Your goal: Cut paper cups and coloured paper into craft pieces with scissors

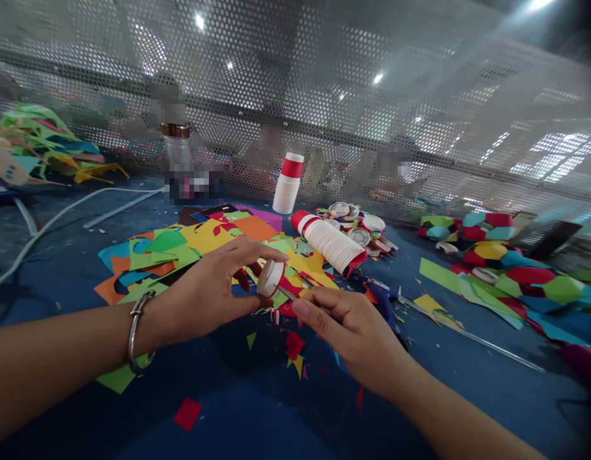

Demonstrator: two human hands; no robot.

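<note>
Two cup stacks (pixel 288 185) (pixel 332 243) beyond both hands (pixel 213 284) (pixel 347 322)

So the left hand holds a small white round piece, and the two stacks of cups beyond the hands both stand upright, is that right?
Not quite: only the farther stack stands upright. The nearer stack lies on its side, as the head view shows. The left hand does hold the small white round piece.

A cup piece (pixel 272 278) is before the lying cup stack (pixel 332 244), paper scraps (pixel 206 237) left, upright stack (pixel 288 186) behind
</note>
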